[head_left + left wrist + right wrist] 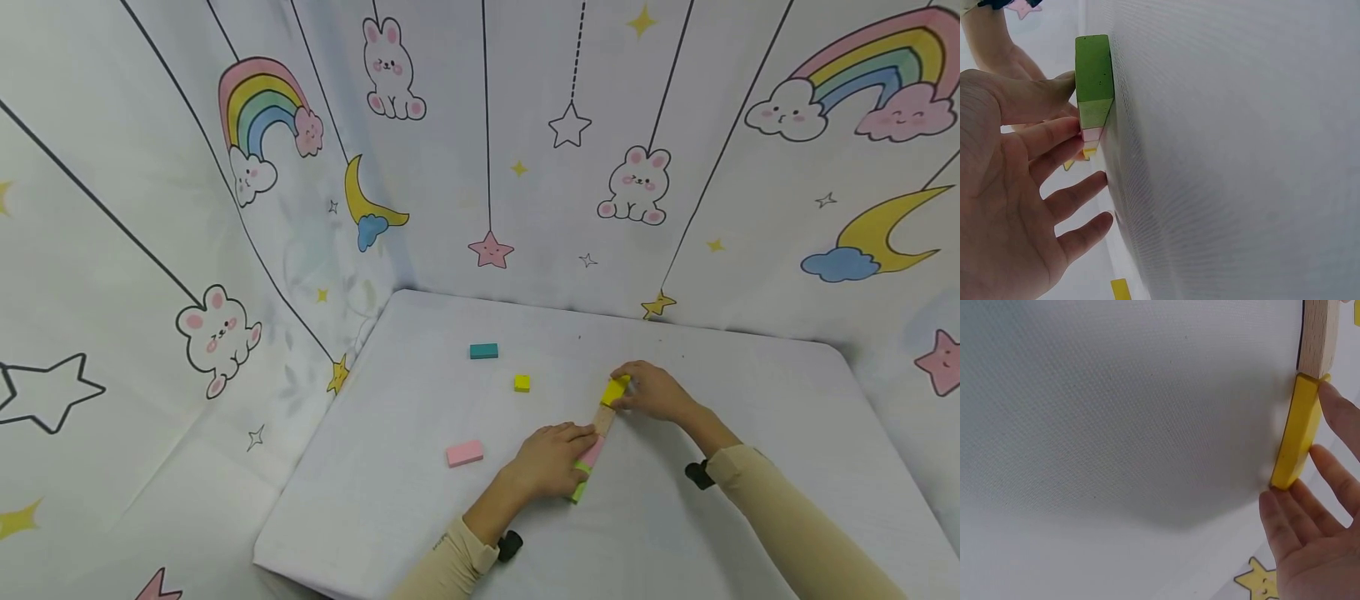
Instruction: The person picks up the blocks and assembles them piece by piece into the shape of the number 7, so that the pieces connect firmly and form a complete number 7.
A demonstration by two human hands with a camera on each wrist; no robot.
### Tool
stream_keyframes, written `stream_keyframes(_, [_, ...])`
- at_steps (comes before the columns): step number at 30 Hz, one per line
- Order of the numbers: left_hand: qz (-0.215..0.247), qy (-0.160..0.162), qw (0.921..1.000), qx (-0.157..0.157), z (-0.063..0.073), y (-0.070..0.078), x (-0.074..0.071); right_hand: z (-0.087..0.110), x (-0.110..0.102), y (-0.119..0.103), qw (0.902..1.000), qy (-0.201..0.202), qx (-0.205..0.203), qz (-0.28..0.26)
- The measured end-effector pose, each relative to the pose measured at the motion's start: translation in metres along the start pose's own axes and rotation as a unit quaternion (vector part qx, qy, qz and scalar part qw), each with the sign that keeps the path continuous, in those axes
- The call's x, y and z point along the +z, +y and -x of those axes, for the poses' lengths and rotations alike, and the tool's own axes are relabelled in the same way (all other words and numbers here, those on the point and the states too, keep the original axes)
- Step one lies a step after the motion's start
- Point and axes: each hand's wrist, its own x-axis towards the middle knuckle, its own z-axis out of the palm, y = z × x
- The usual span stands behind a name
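Observation:
A line of blocks lies end to end on the table: a green block, a pink block, a bare wood block and a yellow block at the far end. My left hand rests along the line, its thumb on the green block and its fingertips touching the blocks beyond; its fingers are fairly straight. With my right hand I hold the yellow block by its ends, thumb near the seam with the wood block, fingers at the far end.
Left of the line lie a loose pink block, a small yellow block and a teal block. A white cloth covers the table. Behind it hangs a white curtain with printed rabbits, stars and rainbows.

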Motion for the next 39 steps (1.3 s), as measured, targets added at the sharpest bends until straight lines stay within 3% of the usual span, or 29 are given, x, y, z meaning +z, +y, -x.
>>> stream_keyframes(39, [-0.009,-0.001,1.0000,0.000,-0.0022,-0.0007,0.0025,0.0017,0.0007,0.0023,1.0000,-0.004,-0.002,-0.003])
